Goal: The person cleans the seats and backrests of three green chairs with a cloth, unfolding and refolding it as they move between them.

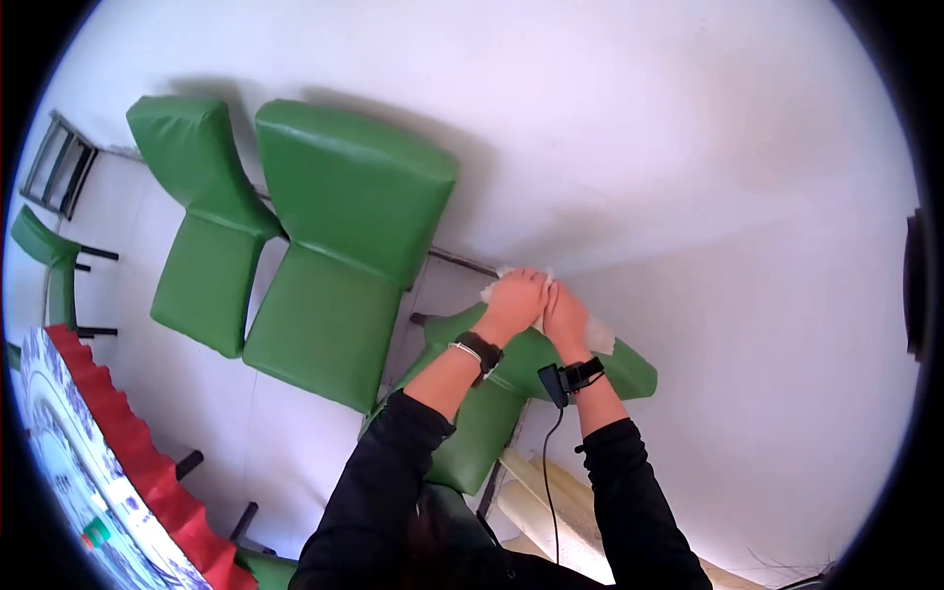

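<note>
Both hands meet above the backrest of a green chair [629, 368] near the wall. My left hand [514, 303] is closed on a crumpled whitish cloth [601, 336], whose edges stick out around the fingers. Pressed up against it, my right hand [565, 317] is closed on the same cloth. Part of the cloth hangs over the green backrest to the right. A dark band is on each wrist, and a black cable runs down from the device at the right wrist.
Two green chairs [329, 265] [204, 270] stand along the wall at the left. A round table with a red skirt [147, 462] is at the lower left. A small dark rack [61, 165] and another green chair [47, 239] are at the far left. Pale rolls [541, 492] lie below.
</note>
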Motion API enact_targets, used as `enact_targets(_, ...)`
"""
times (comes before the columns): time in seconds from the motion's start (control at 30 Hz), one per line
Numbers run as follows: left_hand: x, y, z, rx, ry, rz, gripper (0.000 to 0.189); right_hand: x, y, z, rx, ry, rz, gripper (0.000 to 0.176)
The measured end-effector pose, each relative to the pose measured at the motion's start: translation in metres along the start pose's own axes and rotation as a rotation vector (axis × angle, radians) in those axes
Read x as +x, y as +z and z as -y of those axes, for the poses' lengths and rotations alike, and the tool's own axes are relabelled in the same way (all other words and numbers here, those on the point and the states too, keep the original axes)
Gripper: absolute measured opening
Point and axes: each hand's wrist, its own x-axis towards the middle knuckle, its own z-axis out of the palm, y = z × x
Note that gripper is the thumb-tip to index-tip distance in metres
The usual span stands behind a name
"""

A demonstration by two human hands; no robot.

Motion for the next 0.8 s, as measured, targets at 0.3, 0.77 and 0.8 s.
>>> enact_targets(0.3, -0.024, 0.052, -0.002, -1.155, -0.466, -0.285, 0.03, 0.007, -0.011, 0.027, -0.035, -0.186, -0.139, 0.019)
enact_targets(0.77, -0.037, 0.069, 0.008, -0.965, -0.393, -0.279, 0.033, 0.01, -0.015, 0.028, 0.039, -0.267, -0.097, 0.025)
enact_targets(0.8, -0.03, 0.049, 0.005, -0.951, -0.378, -0.281, 0.033, 0.009, -0.015, 0.024, 0.09, -0.192, -0.04, 0.028)
